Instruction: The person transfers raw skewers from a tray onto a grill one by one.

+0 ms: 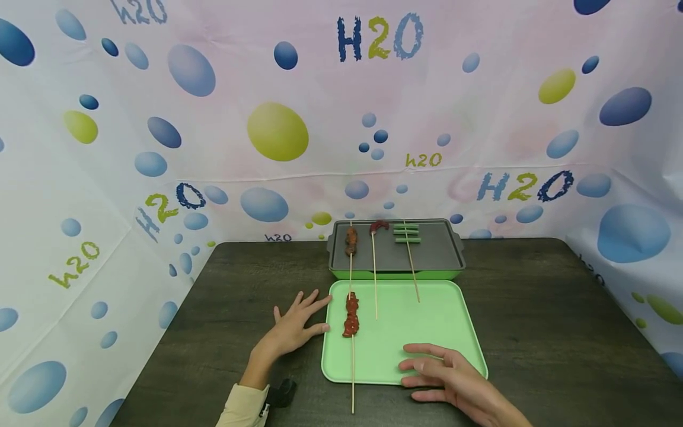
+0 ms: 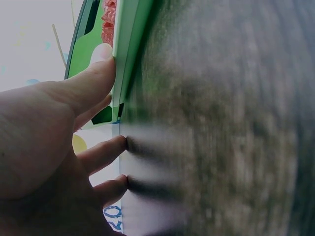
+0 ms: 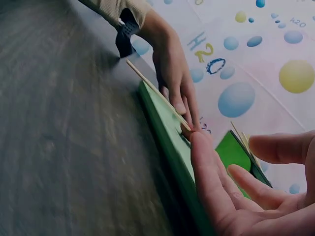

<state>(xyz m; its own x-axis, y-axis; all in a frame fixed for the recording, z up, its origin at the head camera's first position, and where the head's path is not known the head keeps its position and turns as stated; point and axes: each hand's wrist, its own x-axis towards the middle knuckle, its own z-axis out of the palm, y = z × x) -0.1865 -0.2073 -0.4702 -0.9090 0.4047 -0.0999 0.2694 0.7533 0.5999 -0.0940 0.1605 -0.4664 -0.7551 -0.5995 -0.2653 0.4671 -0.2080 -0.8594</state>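
Note:
A light green tray (image 1: 405, 332) lies on the dark table. My left hand (image 1: 290, 329) has its fingers spread at the tray's left edge; in the left wrist view its thumb (image 2: 101, 64) rests against the tray's rim (image 2: 129, 44). Over the tray's near right part hovers my right hand (image 1: 448, 379), fingers apart and slightly bent, nothing between them. On the tray's left side lies a skewer of red glazed meat (image 1: 351, 317), its stick reaching past the near rim.
Behind the tray stands a grey grill pan (image 1: 440, 246) with a green base. Across it lie a browned meat skewer (image 1: 351, 242), a stick with a curled red piece (image 1: 379, 226) and a skewer of green stalks (image 1: 407, 232). A patterned curtain (image 1: 453, 107) closes off the back.

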